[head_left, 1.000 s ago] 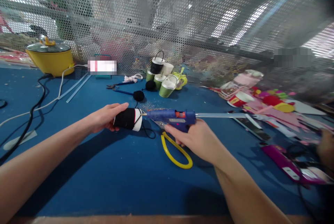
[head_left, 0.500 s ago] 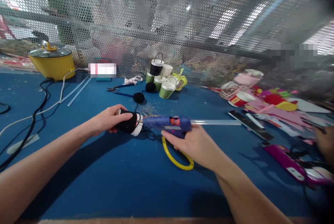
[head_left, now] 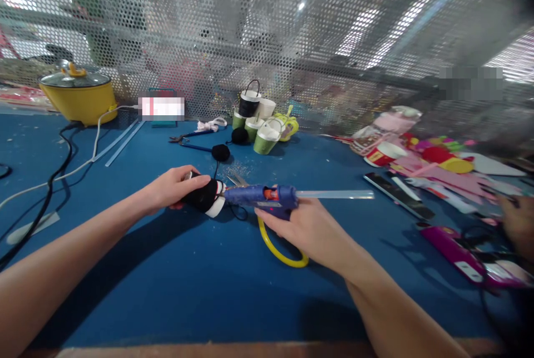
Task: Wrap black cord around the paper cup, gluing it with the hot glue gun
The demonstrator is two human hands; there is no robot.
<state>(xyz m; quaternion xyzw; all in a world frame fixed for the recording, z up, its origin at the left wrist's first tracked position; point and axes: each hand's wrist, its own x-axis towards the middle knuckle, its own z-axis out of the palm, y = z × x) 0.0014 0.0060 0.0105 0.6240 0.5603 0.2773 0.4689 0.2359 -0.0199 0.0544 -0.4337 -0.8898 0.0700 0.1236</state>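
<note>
My left hand [head_left: 179,185] is closed around a small black-wrapped paper cup [head_left: 202,194] with a white rim, tipped on its side with the rim to the right. A blue glue gun [head_left: 261,196] is in my right hand [head_left: 306,230], whose fingers wrap its handle. Its nozzle meets the cup near the white rim; whether it touches, I cannot tell. A clear glue stick [head_left: 342,194] juts from the gun's back. Below the gun, a yellow loop [head_left: 279,255] curves over the table. Black yarn runs from the cup toward a black yarn ball [head_left: 221,152].
Small green and black cups [head_left: 267,136] stand behind, near pliers [head_left: 179,140]. A yellow pot [head_left: 79,99] with cables sits at the left. A black phone-like slab [head_left: 398,195], a purple power strip [head_left: 454,249] and craft scraps [head_left: 442,171] lie at the right, beside another person's hand [head_left: 517,221].
The glue gun has shifted slightly left, its glue stick now ending short of the black slab. The cup has tilted a little in my left hand. The view has moved slightly.
</note>
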